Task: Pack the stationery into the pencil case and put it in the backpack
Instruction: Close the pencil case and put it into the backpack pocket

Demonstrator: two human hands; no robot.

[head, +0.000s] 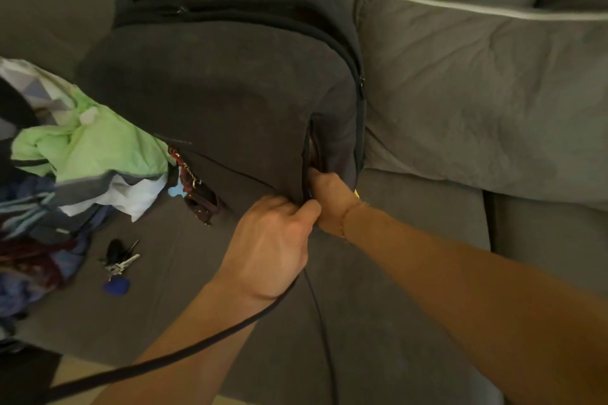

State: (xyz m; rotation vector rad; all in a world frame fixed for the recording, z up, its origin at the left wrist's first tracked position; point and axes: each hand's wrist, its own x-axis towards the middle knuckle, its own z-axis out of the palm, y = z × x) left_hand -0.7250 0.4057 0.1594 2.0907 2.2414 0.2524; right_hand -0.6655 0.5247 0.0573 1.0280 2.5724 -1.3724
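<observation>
Backpack (223, 82): dark, soft, floppy fabric on sofa (427, 223); best held at the opening's edge. Left hand (273, 240) clenched on that edge; right hand (330, 197) reaches inside, grip unseen.

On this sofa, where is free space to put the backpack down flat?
Free: the seat between the backpack and the cushion, right of the right hand. Crowded: the left, with clothes and keys.

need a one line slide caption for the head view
Both hands work at a side opening of a dark backpack on a grey sofa: left hand grips fabric, right hand reaches in.
</observation>
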